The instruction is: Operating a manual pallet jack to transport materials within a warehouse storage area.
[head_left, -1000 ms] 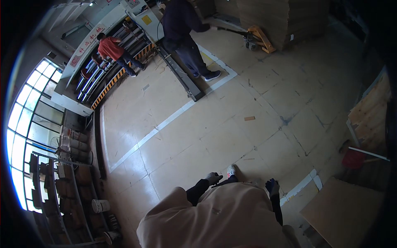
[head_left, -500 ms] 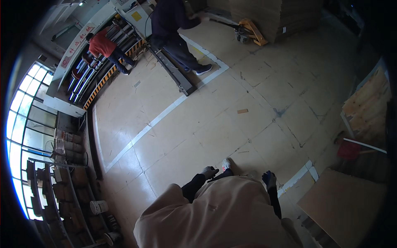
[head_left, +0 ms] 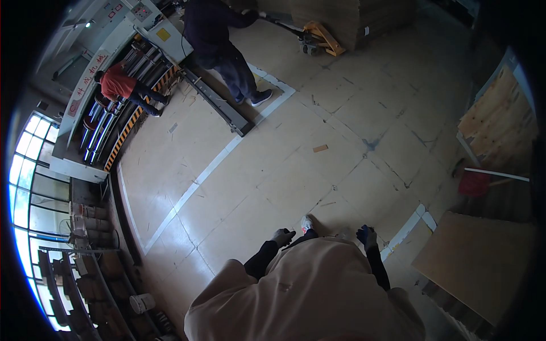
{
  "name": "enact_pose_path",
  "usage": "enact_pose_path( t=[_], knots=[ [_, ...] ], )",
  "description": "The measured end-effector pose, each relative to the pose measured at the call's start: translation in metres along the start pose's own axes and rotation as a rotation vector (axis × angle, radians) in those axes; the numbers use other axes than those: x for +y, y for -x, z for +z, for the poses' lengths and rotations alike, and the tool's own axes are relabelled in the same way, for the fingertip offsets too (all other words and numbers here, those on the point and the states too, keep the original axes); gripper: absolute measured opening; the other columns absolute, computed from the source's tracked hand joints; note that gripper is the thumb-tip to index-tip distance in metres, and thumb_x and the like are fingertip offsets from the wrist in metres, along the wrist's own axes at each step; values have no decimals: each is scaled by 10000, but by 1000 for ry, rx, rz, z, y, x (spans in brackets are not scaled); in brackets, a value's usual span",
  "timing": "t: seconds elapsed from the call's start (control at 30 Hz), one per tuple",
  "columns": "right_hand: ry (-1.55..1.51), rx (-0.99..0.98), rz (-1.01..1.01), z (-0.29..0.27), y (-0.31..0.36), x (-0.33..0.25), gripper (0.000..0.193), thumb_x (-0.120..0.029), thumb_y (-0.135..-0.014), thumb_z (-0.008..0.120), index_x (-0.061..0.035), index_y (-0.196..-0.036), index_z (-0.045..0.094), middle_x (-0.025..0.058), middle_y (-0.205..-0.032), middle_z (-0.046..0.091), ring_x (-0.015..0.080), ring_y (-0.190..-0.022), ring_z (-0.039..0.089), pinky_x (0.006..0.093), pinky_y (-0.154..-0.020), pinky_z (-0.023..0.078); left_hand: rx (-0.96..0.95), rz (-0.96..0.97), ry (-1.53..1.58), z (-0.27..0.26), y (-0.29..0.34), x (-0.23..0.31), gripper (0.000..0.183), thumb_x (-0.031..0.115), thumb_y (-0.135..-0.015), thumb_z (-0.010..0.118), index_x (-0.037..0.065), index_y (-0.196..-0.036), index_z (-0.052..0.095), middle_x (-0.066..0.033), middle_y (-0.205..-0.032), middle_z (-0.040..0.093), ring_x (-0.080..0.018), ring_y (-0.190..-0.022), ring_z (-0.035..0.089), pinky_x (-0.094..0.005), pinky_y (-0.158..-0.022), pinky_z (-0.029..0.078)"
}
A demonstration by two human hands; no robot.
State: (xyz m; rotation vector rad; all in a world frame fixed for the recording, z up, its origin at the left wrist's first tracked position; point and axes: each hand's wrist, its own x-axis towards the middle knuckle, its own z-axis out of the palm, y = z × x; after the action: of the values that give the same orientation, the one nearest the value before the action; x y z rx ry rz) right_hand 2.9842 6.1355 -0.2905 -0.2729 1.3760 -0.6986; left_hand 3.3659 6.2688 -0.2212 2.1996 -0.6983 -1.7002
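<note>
My left hand, in a greyish glove, hangs in front of my body with its fingers curled together. Nothing shows in it. My right hand, in a dark blue and grey glove, is held low at my right side, its fingers also curled and nothing visible in them. Neither hand touches anything outside my body. Between them one light shoe of mine shows on the tan floor. Nearest to the right hand is a white floor line.
Ahead left, a person in red bends at a roller machine. A person in dark clothes grips the handle of a yellow pallet truck. A brown board stack stands right, a shelf rack left.
The surroundings have shifted left in view. The person in dark clothes has moved an arm along the pallet truck's handle. My hands stay low, their poses slightly altered.
</note>
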Motion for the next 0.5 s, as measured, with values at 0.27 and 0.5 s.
enact_pose_path(
  t=[0.27,0.5],
  knots=[
    [6,-2,-3,-4,-7,8,267,-244,-799,594,-55,-971,518,119,-789,602,242,-636,608,346,-558,506,8,-9,2,0,4,5,429,424,-775,626,-1,-830,610,-80,-682,623,-146,-564,585,-280,-506,478],
    [-4,-11,-4,-7,-5,11,245,-242,-803,592,-60,-953,527,106,-773,604,230,-624,611,330,-539,504,10,-1,-21,2,4,-3,423,418,-770,633,-4,-799,613,-77,-659,619,-145,-533,570,-279,-497,467]
  ],
)
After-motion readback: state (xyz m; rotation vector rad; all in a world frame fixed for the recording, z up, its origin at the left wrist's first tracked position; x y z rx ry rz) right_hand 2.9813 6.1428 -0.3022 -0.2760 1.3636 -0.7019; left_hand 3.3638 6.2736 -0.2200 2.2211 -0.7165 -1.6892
